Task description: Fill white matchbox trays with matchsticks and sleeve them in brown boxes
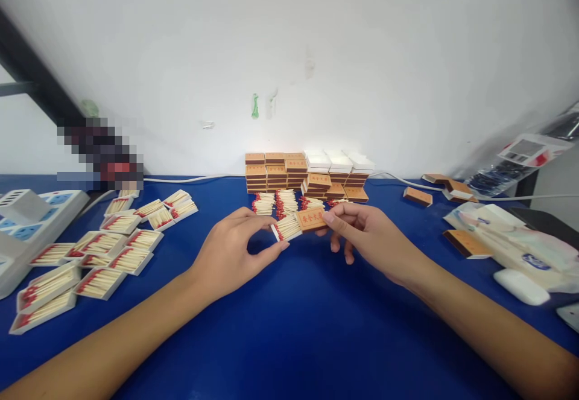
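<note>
Between my hands, a white matchbox tray (288,228) full of red-tipped matches sits partly inside an orange-brown matchbox sleeve (311,219). My left hand (239,243) pinches the tray's left end between thumb and fingers. The sleeve's right end is gripped by my right hand (357,231), thumb on top, other fingers curled below. Just behind them lie bundles of loose matches (286,203) with red heads. Stacks of matchboxes (277,174) rise behind the bundles, against the wall, with white trays (339,161) on top of the right-hand stacks.
Several open trays of matches (102,243) lie on the blue table (289,327) at left, beside a white power strip (40,231). At right are scattered matchboxes (418,196), a wipes packet (511,243), a white case (521,286) and a plastic bottle (493,171). A cable (194,180) runs along the wall.
</note>
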Available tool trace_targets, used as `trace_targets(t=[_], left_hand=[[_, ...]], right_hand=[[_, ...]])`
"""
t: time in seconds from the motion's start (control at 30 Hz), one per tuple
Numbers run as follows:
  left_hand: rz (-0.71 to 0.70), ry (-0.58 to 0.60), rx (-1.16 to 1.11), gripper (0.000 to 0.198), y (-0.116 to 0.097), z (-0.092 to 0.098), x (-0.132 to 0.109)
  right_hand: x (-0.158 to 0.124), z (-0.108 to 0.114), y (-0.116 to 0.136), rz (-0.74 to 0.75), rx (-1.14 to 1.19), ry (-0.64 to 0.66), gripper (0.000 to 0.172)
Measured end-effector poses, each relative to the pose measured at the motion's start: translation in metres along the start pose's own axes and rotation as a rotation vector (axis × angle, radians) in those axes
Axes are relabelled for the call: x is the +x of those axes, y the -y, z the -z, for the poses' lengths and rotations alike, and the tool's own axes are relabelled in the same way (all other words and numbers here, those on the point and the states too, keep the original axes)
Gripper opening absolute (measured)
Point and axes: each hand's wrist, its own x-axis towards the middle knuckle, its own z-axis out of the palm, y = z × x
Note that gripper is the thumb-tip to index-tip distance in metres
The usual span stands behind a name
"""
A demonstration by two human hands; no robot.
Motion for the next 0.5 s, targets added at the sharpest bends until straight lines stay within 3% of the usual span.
trace_targets(t=[0.5], left_hand=[[0.01,0.019,-0.113,0.03,0.0077,0.0046,0.0028]], right_hand=[[0.0007,0.0006,-0.0024,-0.027,0.011,0.051,0.045]])
